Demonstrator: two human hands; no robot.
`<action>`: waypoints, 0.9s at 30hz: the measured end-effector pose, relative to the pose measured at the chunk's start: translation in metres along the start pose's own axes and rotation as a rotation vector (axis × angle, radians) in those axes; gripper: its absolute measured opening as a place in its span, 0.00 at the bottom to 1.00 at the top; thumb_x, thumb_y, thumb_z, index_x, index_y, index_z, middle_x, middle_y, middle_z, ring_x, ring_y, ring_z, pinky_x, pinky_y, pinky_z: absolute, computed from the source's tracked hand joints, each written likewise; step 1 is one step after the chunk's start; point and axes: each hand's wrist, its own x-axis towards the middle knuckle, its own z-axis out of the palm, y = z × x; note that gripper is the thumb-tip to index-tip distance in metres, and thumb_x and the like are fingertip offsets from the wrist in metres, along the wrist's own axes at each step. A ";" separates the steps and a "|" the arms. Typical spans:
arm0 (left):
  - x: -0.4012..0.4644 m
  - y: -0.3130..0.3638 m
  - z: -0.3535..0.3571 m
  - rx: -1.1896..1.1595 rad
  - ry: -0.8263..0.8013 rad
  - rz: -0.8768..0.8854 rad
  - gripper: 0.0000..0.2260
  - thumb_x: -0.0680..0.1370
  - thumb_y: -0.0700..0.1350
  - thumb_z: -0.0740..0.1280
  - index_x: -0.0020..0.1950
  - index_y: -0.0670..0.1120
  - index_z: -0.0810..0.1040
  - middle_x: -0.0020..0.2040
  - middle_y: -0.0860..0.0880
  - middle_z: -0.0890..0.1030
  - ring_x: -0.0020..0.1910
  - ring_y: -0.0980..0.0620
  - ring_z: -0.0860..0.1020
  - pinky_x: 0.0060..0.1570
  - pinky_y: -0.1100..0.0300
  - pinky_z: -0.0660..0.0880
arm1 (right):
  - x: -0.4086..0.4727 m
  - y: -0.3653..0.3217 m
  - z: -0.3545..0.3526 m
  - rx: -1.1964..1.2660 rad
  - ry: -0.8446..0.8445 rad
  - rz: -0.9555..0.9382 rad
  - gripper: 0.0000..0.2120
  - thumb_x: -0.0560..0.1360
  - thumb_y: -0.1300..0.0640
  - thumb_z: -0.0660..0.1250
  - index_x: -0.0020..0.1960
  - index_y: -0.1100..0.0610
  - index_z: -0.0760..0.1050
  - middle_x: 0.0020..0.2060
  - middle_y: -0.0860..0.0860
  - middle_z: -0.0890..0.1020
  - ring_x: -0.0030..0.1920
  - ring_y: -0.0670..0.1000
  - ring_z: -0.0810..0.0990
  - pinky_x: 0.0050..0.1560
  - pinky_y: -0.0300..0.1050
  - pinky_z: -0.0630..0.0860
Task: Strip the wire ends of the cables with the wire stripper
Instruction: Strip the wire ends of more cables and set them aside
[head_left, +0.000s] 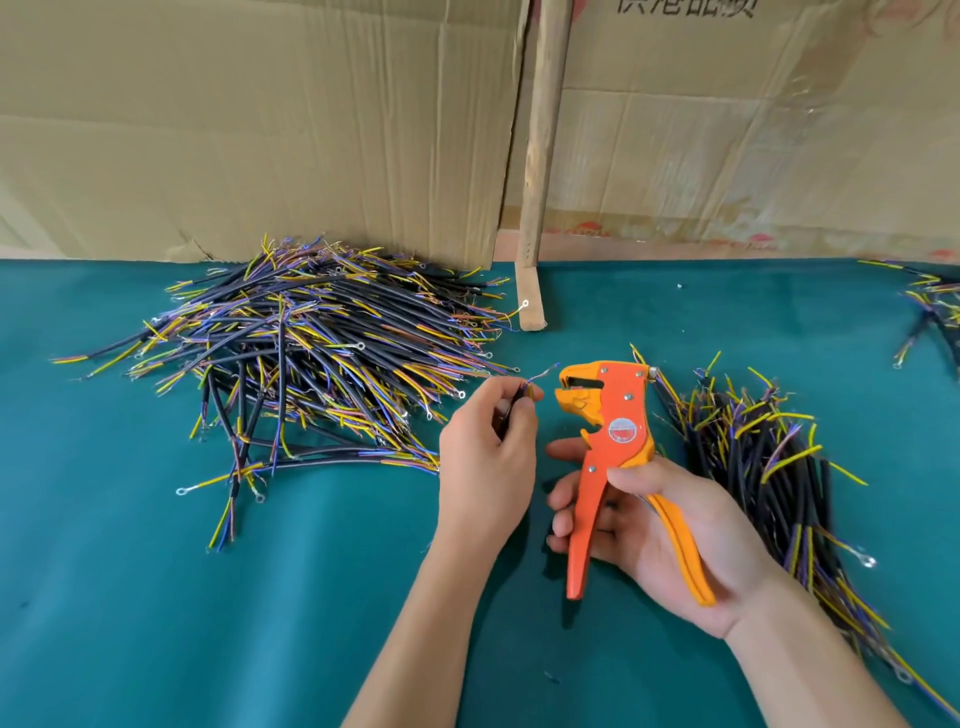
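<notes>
Left fingers (511, 410) pinch cable (535, 382); right fingers (571, 512) wrap stripper (610, 447). Frayed end, at stripper's 9 o'clock, may miss its mouth.

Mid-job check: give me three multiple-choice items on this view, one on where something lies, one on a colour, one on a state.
1. Where does the biggest cable pile lie?
A. left of the hands
B. between the hands
C. on the cardboard

2. What colour is the cloth?
A. red
B. teal
C. white

3. How does the stripper stand?
A. lying on the cloth
B. clamped on a wire
C. held, mouth open, no wire in it

Answers: 1 A, the big pile sits left of the left hand. 2 B, the cloth is teal all round the piles. 3 C, the right hand holds its handles, and the cable pinched by the left hand ends short of the mouth.
</notes>
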 end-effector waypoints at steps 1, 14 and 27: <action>0.000 0.000 0.000 0.004 0.003 -0.001 0.10 0.80 0.38 0.63 0.45 0.50 0.80 0.33 0.52 0.75 0.29 0.55 0.69 0.30 0.62 0.66 | 0.000 0.000 -0.001 -0.006 -0.003 0.006 0.30 0.66 0.57 0.77 0.65 0.67 0.77 0.47 0.68 0.81 0.43 0.64 0.82 0.51 0.61 0.81; -0.003 -0.002 0.002 0.248 0.031 0.129 0.08 0.81 0.37 0.65 0.50 0.46 0.82 0.47 0.51 0.81 0.46 0.58 0.75 0.47 0.69 0.69 | -0.001 0.001 -0.003 -0.035 -0.021 -0.004 0.24 0.70 0.62 0.73 0.64 0.67 0.77 0.42 0.64 0.77 0.39 0.62 0.78 0.46 0.59 0.79; -0.003 -0.002 0.001 0.249 0.031 0.173 0.07 0.80 0.36 0.66 0.50 0.45 0.82 0.45 0.51 0.80 0.44 0.56 0.74 0.46 0.64 0.71 | 0.001 0.002 -0.003 -0.028 -0.006 0.002 0.15 0.75 0.60 0.69 0.60 0.66 0.79 0.36 0.61 0.73 0.32 0.59 0.74 0.38 0.55 0.76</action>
